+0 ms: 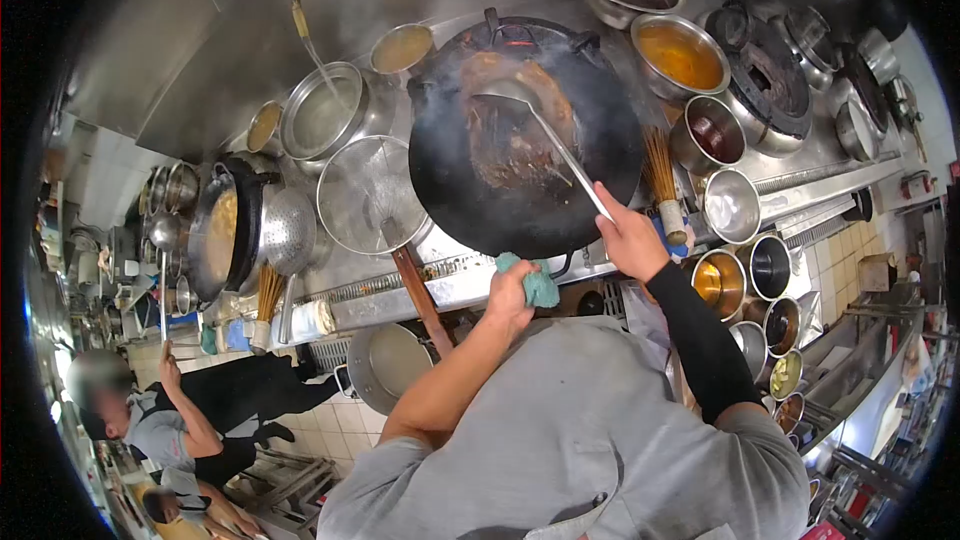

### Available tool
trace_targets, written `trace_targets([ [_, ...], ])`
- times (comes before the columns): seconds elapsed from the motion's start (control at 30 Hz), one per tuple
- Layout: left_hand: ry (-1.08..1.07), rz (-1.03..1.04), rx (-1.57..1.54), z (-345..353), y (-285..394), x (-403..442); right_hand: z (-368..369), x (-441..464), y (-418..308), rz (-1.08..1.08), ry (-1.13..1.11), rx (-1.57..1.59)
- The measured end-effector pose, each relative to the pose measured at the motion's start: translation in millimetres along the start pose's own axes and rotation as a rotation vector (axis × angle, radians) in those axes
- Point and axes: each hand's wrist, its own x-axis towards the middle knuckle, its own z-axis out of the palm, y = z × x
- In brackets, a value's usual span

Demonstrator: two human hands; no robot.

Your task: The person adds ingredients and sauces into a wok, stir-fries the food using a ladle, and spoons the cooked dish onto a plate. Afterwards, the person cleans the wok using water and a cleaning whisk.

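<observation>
A large black wok sits on the stove ahead of me, with steam rising off it. Browned food with a glossy, dark patch lies in its middle. My right hand is closed around the handle of a long metal ladle, whose bowl rests over the far part of the food. At the wok's near edge, my left hand grips a bunched green cloth. Whether the cloth is pressed on the rim or a handle there is hidden.
Left of the wok are a wire strainer with a wooden handle and a steel pot. Bamboo brushes and bowls of sauce stand to the right. A co-worker holds a ladle at another wok, far left.
</observation>
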Motion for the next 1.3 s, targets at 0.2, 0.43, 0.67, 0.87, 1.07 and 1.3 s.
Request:
trace_targets([
  [0.2,-0.003,-0.182,-0.113,50.3,49.2,48.7,-67.5,-51.0,6.5,-0.048,-0.167,0.023],
  [0.43,-0.054,-0.152,-0.009,48.6,59.7,91.8,-37.0,17.8,25.5,-0.158,-0.107,-0.153],
  [0.67,0.056,-0.053,0.043,-0.8,-11.7,17.2,-25.3,-16.8,20.6,-0.121,0.075,-0.059],
  [0.87,-0.044,-0.222,-0.092,67.9,53.5,52.2,-89.4,-48.6,-3.3,0.152,-0.245,0.076],
  [1.07,-0.015,-0.177,0.016,28.5,28.3,103.7,-27.7,6.2,43.4,-0.149,-0.053,-0.119],
  [1.3,-0.050,-0.133,-0.032,7.8,-3.8,4.2,-24.3,-34.5,34.4,-0.080,0.116,0.137],
])
